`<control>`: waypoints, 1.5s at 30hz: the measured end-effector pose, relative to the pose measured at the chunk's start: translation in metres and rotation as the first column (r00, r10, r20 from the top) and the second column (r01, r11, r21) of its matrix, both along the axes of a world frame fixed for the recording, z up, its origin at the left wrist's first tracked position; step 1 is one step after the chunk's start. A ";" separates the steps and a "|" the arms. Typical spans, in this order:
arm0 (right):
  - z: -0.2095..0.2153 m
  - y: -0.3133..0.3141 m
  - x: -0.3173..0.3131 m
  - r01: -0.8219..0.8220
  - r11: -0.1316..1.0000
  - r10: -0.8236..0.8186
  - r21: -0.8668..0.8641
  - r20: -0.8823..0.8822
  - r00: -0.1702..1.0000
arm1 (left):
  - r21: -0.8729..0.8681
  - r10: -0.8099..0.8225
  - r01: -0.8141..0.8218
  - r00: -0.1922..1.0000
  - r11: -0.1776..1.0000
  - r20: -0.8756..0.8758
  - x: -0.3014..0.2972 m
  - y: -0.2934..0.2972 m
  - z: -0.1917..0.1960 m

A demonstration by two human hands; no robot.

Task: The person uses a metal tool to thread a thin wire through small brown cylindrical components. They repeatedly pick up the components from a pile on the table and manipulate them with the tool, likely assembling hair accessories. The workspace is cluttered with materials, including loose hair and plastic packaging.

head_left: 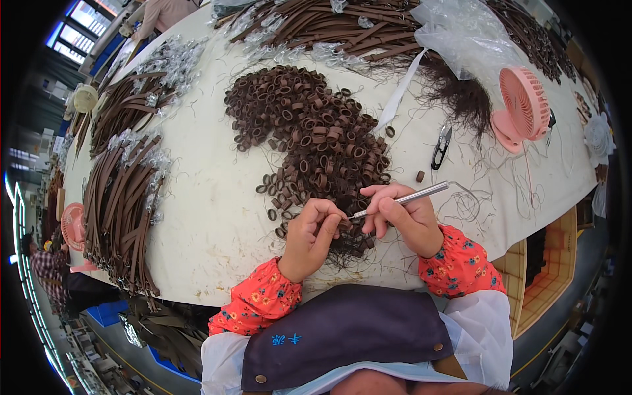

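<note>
My left hand (311,238) pinches a small brown strap loop (344,224) between thumb and fingers. In my right hand (409,217) is a slim metal pen-like tool (421,193), gripped like a pencil. Its tip points left and lies close to the loop; whether it touches, I cannot tell. Just beyond both hands spreads a big heap of brown strap loops (322,141), with dark thread ends among the nearest ones. One loose loop (420,176) lies apart, to the right of the heap. Black-handled thread snips (441,149) rest farther right.
Brown straps with metal clasps in clear plastic lie in bundles at the left (122,210) and far side (329,26) of the white table (210,224). A pink fan (521,108) stands at right, near dark thread scraps (461,92). Another person (51,270) is at far left.
</note>
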State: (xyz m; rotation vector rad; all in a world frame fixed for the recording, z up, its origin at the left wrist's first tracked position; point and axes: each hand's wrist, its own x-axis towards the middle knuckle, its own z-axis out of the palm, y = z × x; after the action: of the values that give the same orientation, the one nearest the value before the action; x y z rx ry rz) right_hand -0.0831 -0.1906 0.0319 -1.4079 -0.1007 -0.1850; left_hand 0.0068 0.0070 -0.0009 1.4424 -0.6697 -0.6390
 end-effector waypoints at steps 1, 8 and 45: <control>0.000 0.001 0.000 -0.005 1.000 0.005 0.010 -0.009 1.000 | 0.006 0.002 -0.002 1.000 1.000 -0.004 0.000 0.000 0.001; -0.001 0.002 0.001 -0.020 1.000 0.020 0.002 -0.017 1.000 | 0.032 -0.003 0.003 1.000 0.999 0.005 -0.001 0.001 0.001; -0.004 0.011 0.003 0.229 0.963 -0.239 -0.144 -0.057 0.969 | -0.011 0.197 -0.234 0.794 0.972 0.575 0.003 -0.006 0.012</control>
State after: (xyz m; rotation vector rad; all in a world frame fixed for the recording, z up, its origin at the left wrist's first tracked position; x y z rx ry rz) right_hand -0.0800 -0.1794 0.0277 -1.5610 0.1178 -0.3270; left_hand 0.0102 0.0011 0.0111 1.7567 -0.9375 -0.0246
